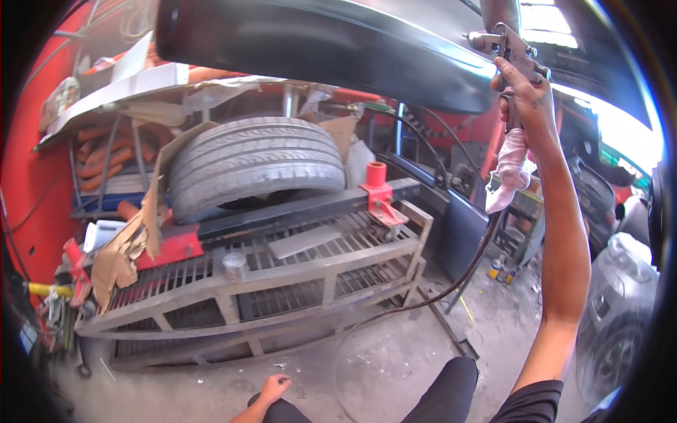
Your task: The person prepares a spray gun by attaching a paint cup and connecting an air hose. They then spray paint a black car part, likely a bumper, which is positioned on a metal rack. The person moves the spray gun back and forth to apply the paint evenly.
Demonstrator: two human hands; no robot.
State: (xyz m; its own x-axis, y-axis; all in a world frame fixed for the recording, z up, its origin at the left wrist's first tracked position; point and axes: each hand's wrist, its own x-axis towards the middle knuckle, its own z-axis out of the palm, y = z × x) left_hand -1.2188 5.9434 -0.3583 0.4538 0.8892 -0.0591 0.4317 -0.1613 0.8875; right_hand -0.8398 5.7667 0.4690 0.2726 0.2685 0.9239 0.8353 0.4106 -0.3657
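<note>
My right hand [525,99] is raised at the upper right, fingers wrapped round the handle of a metal spray gun [520,58]. A cup [501,15] sits on top of the gun, partly cut off by the frame. Pale cloth [509,169] is wrapped below the handle, and a dark hose [465,278] hangs from there to the floor. Left of the gun, a glossy black panel [317,46] stretches across the top of the view; a pale haze lies along it. Low beside my knee, my left hand [273,388] is loosely closed, with nothing showing in it.
A slatted metal ramp or rack [282,285] stands ahead, bearing a tyre [257,166], a small can [235,265] and a red bracket [381,197]. Torn cardboard [130,261] leans at its left. A silver car part [620,317] stands at the right. The hose crosses the concrete floor [395,374].
</note>
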